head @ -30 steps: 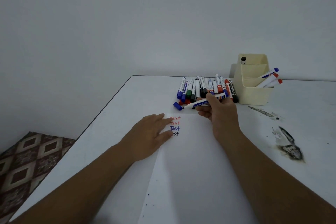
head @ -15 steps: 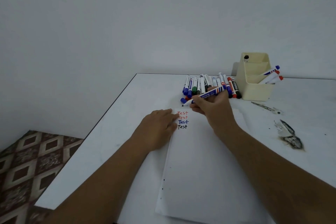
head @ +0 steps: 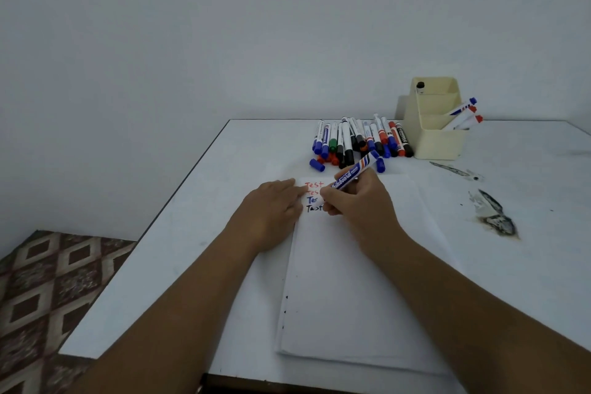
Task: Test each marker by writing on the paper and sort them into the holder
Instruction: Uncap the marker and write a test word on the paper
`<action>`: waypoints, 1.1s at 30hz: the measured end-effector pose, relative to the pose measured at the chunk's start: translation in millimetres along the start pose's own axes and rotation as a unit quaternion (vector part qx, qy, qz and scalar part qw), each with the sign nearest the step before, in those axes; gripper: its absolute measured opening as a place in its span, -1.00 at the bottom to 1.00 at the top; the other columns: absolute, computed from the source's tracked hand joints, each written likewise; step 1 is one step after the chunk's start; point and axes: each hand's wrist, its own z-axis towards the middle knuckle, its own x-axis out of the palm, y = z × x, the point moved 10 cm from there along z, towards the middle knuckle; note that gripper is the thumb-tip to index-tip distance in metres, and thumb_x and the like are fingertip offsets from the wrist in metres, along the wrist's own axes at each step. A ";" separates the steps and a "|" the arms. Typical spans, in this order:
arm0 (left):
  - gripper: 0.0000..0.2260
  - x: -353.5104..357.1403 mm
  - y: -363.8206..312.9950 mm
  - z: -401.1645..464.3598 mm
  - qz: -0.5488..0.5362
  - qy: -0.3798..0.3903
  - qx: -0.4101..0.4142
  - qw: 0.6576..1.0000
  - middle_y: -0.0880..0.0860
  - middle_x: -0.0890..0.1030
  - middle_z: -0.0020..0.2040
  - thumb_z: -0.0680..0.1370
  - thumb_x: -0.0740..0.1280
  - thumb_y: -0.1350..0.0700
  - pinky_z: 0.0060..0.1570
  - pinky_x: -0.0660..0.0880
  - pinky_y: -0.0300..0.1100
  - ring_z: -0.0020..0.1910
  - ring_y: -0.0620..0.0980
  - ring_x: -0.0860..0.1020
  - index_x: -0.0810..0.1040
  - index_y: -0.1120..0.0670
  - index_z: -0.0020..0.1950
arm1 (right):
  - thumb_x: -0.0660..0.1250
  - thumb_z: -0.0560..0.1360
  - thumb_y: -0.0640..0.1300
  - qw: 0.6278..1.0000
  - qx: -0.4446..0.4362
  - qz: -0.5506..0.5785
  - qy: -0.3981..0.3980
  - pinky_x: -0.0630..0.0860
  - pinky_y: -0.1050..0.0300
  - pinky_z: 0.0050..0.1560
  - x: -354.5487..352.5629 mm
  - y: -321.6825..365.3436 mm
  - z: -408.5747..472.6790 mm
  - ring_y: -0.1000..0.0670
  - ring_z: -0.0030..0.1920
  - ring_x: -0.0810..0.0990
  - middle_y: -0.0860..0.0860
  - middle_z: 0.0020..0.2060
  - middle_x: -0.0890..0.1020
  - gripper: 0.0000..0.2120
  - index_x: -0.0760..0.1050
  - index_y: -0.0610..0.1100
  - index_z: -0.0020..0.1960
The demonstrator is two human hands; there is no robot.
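Note:
My right hand (head: 359,198) grips a blue whiteboard marker (head: 353,174), its tip hidden behind my fingers at the top of the white paper (head: 355,281). Several "Test" lines (head: 313,197) in red, blue and black stand there, partly covered by that hand. My left hand (head: 271,209) lies flat on the paper's left edge, fingers straight. A loose blue cap (head: 317,165) lies in front of the pile of markers (head: 359,141). The cream holder (head: 438,137) at the back right has three markers (head: 463,113) sticking out and a black one (head: 420,86).
The white table (head: 204,233) ends close on the left and at the front, with patterned floor (head: 41,291) beyond. Dark burn-like stains (head: 495,217) mark the table right of the paper. A plain wall stands behind.
My right hand has brought the marker from the pile down to the paper, tilting its tip to the written lines. The blue cap now lies loose on the table. My left hand stayed put.

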 end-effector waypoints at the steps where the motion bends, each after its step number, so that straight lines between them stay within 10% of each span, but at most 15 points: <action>1: -0.59 -1.1 -0.6 -0.7 -0.002 0.003 -0.004 1.000 -0.07 0.23 0.59 0.69 0.11 -0.02 0.51 0.09 -0.12 0.55 -0.03 0.18 0.29 -0.13 0.56 | 0.52 0.49 -0.14 1.000 -0.003 -0.013 0.008 0.65 0.24 -0.25 2.2 0.9 0.0 0.05 -0.32 0.70 -0.06 -0.20 0.70 -0.73 0.45 -0.07 0.06; 33: -0.49 -3.1 -1.4 -5.0 -0.021 0.040 -0.038 0.998 -0.12 0.15 0.61 0.63 0.21 -0.04 0.54 0.04 -0.11 0.57 -0.09 0.09 0.22 -0.19 0.58 | 0.48 0.50 -0.06 0.993 -0.034 -0.110 0.013 0.68 0.10 -0.10 3.7 5.2 -2.5 0.04 -0.26 0.72 -0.03 -0.17 0.70 -0.75 0.42 -0.07 0.03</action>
